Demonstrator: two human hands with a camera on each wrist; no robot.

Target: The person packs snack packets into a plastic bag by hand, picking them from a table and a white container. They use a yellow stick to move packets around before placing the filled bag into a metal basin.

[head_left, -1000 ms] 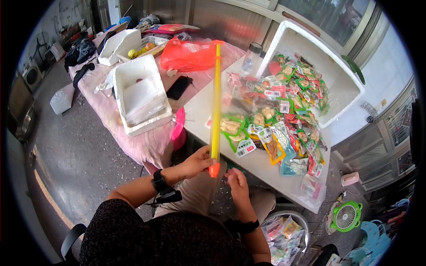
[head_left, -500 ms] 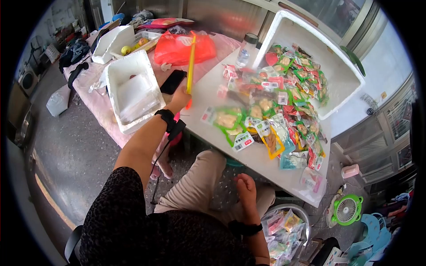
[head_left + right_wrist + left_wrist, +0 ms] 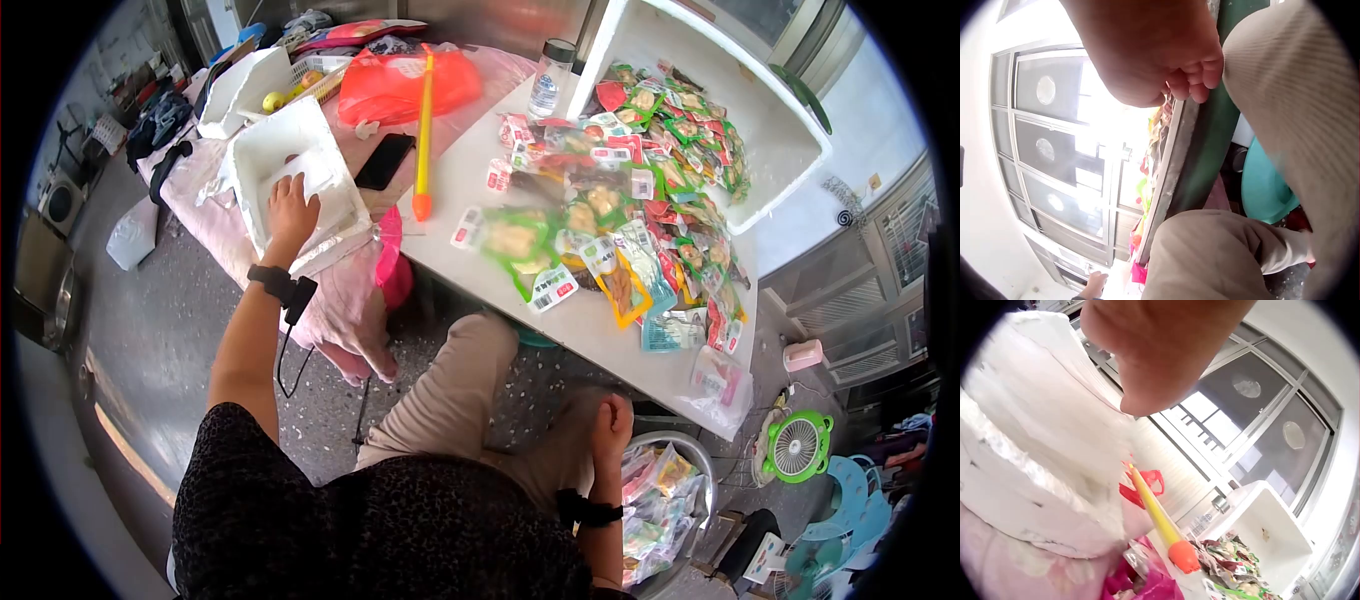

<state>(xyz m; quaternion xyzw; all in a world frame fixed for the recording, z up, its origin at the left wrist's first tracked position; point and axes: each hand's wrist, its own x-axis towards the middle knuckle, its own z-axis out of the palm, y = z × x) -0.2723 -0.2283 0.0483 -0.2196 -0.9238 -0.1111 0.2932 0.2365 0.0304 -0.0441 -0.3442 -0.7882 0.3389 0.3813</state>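
My left hand (image 3: 292, 212) reaches over the small white foam box (image 3: 345, 212) on the pink-covered bed, its fingers spread over the clear plastic bags (image 3: 322, 172) inside. In the left wrist view that hand (image 3: 1154, 350) overlaps the far side of the box. A long yellow tube (image 3: 425, 130) with an orange end lies along the table's left edge, apart from both hands. My right hand (image 3: 610, 428) hangs by my knee with loosely curled fingers and holds nothing; the right wrist view shows its fingertips (image 3: 1199, 92) near the table edge.
Snack packets (image 3: 600, 205) are heaped on the table (image 3: 470, 180), spilling from a large tipped foam box (image 3: 790, 165). A bottle (image 3: 550, 80), a black phone (image 3: 385, 162) and a red bag (image 3: 390, 95) lie around. A metal basin (image 3: 712, 480) with packets stands lower right, near a green fan (image 3: 800, 445).
My left hand has set the yellow tube down at the table's left edge, let go and moved left over the foam box. My right hand has shifted slightly right.
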